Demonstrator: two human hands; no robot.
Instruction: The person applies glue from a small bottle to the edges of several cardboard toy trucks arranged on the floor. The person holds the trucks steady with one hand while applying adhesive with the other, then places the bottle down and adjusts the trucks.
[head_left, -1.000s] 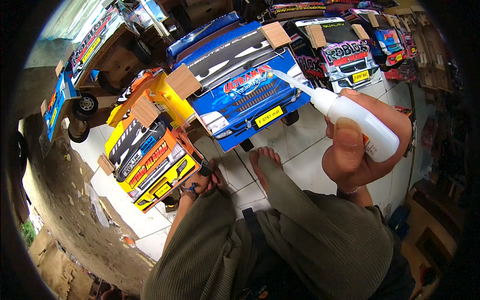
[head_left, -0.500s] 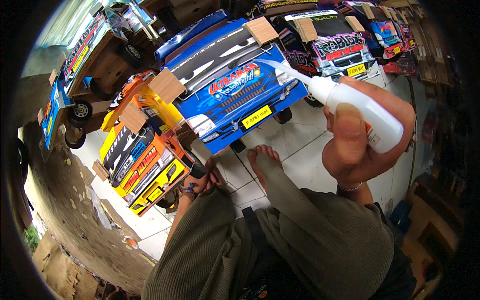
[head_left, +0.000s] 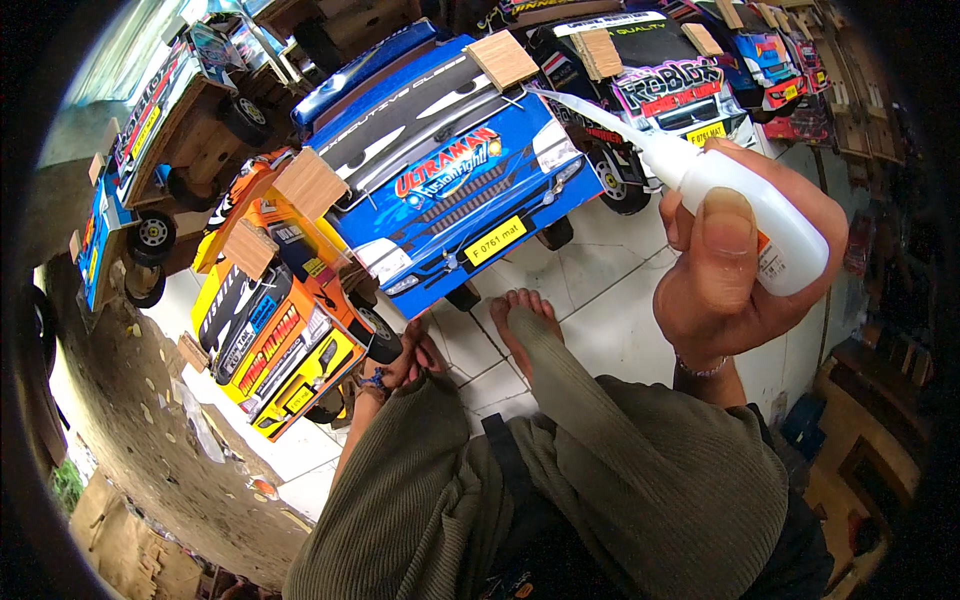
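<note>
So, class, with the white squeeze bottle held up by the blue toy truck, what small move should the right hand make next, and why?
Probably steady the nozzle tip against the wooden block: the right hand grips the white squeeze bottle, and its tip points at that block's lower corner on the blue toy truck, though contact is unclear.
</note>
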